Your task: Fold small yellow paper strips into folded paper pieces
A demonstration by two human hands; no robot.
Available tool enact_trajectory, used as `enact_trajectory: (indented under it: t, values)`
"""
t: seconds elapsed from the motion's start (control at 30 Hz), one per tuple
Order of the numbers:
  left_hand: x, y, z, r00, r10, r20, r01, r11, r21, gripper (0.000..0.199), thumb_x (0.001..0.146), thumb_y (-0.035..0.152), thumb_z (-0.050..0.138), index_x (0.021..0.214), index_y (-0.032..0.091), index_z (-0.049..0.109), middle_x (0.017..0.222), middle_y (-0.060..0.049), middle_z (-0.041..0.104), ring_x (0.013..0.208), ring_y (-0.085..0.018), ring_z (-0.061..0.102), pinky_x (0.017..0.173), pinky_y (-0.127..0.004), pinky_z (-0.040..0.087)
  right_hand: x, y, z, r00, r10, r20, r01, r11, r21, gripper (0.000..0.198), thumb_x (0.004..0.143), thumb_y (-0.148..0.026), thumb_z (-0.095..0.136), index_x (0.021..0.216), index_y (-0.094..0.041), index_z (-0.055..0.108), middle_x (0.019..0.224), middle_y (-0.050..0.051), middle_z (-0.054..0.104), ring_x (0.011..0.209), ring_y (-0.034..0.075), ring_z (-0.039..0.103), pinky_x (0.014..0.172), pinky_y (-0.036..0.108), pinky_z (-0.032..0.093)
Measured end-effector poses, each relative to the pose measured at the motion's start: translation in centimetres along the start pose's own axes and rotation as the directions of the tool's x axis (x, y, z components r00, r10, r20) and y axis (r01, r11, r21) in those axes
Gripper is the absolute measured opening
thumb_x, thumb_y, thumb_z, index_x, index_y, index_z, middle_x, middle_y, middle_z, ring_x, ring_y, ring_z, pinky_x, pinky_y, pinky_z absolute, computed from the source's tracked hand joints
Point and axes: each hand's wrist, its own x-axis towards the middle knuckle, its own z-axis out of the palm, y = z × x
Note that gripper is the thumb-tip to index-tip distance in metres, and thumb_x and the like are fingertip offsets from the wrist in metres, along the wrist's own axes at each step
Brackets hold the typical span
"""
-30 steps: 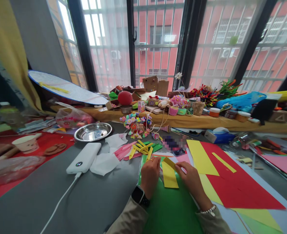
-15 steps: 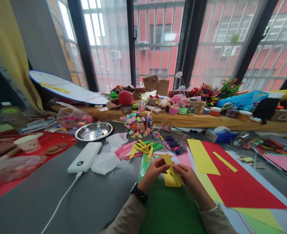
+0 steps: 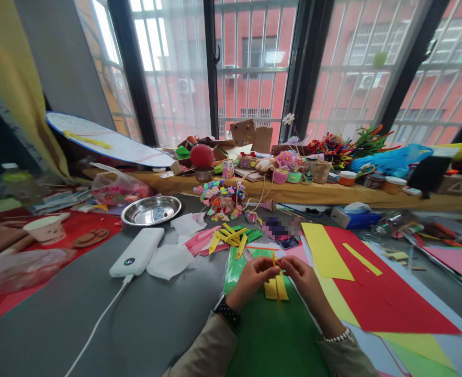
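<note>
Your hands are pinching a narrow yellow paper strip [image 3: 278, 291]

A pile of folded yellow paper pieces [image 3: 232, 239] is lying at your hands' ten o'clock, a white rectangular power bank [image 3: 137, 253] at nine, a large red paper sheet [image 3: 395, 298] at three. Beneath the strip, a flat yellow paper rectangle [image 3: 270, 291] is resting on a glossy green sheet [image 3: 273, 340]. Your left hand [image 3: 253, 278] and right hand [image 3: 304, 277] are facing inward, wrists angling toward eight and five, fingertips nearly together, gripping the strip edge-on between them.

Left fingers [image 3: 269, 272] and right fingers [image 3: 289, 265] hold a yellow strip [image 3: 277, 289] above a green sheet [image 3: 272, 337].
</note>
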Motion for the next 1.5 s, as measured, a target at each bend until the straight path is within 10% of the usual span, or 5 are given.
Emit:
enact_trajectory:
  t: [0.47,1.2,1.5]
  values:
    - [0.1,-0.8,0.1,0.998,0.012,0.066,-0.01,1.0,-0.018,0.034,0.064,0.038,0.055,0.088,0.013,0.057,0.075,-0.003,0.057,0.067,-0.014,0.052,0.056,-0.022,0.04,-0.3,-0.7,0.0,0.998,-0.057,-0.024,0.055,0.996,-0.07,0.025,0.073,-0.037,0.046,0.078,-0.015,0.055,0.078,0.006,0.06,0.075,0.018,0.055,0.064,0.026,0.045]
    - [0.0,-1.2,0.5,0.988,0.061,-0.143,-0.046,0.993,0.105,0.027,0.061,0.038,0.056,0.067,0.012,0.057,0.06,0.0,0.055,0.056,-0.012,0.049,0.051,-0.021,0.038,-1.2,-0.8,1.0,0.945,-0.217,-0.243,0.116,0.921,-0.371,0.021,0.073,-0.034,0.046,0.08,-0.016,0.054,0.073,0.005,0.061,0.062,0.015,0.057,0.058,0.025,0.045]
    - [-0.1,-0.9,0.4,0.981,0.072,-0.179,-0.055,0.994,0.098,0.032,0.062,0.043,0.054,0.059,0.011,0.053,0.052,0.002,0.047,0.049,-0.008,0.041,0.046,-0.018,0.032,-1.5,-0.2,1.0,0.874,-0.475,-0.101,0.359,0.772,-0.525,0.017,0.076,-0.022,0.043,0.086,-0.021,0.056,0.081,0.004,0.06,0.075,0.016,0.055,0.068,0.029,0.045]
